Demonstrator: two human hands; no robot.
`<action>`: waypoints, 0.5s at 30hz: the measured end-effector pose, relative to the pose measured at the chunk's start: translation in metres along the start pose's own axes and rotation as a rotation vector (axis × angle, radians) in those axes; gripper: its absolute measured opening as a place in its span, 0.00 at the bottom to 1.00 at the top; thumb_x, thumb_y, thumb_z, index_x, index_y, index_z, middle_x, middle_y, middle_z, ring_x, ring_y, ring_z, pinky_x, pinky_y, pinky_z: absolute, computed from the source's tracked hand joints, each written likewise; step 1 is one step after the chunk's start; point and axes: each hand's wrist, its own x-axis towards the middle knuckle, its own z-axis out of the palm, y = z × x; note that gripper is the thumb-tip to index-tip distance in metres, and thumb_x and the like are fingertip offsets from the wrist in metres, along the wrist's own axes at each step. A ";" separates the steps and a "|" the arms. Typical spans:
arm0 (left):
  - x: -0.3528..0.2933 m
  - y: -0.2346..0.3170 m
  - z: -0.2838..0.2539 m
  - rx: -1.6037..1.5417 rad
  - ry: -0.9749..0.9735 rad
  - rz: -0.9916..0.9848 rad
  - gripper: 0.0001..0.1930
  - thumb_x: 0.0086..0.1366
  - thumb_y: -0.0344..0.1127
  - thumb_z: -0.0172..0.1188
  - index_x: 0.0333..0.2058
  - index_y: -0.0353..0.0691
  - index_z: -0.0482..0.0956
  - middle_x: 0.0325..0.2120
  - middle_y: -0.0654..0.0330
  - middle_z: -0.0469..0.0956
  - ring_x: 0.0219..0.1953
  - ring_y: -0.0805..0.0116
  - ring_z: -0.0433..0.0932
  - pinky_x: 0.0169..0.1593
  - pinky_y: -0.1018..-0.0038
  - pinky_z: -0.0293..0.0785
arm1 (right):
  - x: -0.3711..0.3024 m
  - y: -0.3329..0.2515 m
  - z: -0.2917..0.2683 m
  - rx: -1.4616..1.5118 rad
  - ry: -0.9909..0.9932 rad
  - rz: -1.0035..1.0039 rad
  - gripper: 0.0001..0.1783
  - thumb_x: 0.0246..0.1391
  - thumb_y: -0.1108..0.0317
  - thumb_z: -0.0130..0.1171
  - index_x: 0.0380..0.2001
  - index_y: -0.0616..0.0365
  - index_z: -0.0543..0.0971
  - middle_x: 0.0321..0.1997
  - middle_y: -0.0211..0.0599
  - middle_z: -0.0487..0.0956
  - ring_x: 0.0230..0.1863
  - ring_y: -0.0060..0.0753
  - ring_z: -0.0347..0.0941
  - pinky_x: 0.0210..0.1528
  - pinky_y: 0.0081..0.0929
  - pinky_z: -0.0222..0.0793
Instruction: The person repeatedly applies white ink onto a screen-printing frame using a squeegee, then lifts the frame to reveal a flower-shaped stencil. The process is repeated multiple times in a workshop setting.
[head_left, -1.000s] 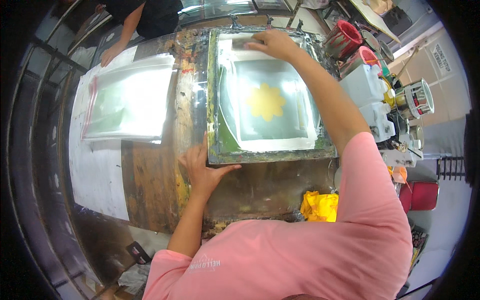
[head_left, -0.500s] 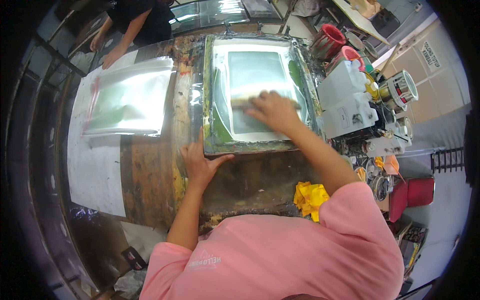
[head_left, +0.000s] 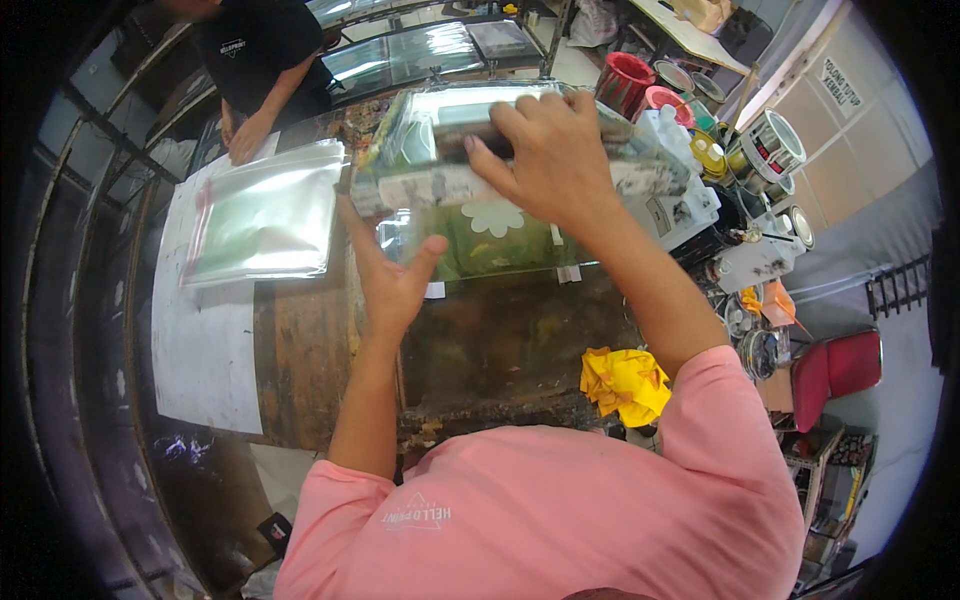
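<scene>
A screen printing frame point(head_left: 480, 187) is tilted, its near edge raised off the table. My right hand point(head_left: 550, 150) is closed over a squeegee point(head_left: 455, 140) on the raised screen; its thumb lies along the near side. My left hand point(head_left: 388, 275) has its thumb spread and its fingers stretched toward the frame's near left corner; whether they touch it is unclear. Under the frame lies a clear plastic sheet point(head_left: 510, 262) over a greenish surface, where a white flower shape point(head_left: 495, 218) shows. Left of it sits a stack of shiny clear plastic bags point(head_left: 265, 215).
White paper point(head_left: 205, 350) lies under the bags. At the far left, another person's hand point(head_left: 255, 135) rests near the stack. Paint cans point(head_left: 770, 145) and white jugs point(head_left: 665, 215) crowd the right side. A crumpled yellow cloth point(head_left: 625, 385) is on the table's near edge.
The frame's near edge has risen, uncovering the sheet beneath. My right hand has moved up and away with the squeegee. My left hand's fingers have shifted left of the frame.
</scene>
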 end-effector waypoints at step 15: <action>-0.052 -0.045 0.003 1.191 -0.571 -0.249 0.61 0.64 0.85 0.47 0.78 0.36 0.57 0.78 0.37 0.52 0.82 0.35 0.39 0.72 0.24 0.15 | 0.114 0.041 -0.020 0.073 -0.061 0.099 0.29 0.63 0.44 0.54 0.27 0.62 0.85 0.28 0.51 0.85 0.35 0.54 0.83 0.50 0.49 0.69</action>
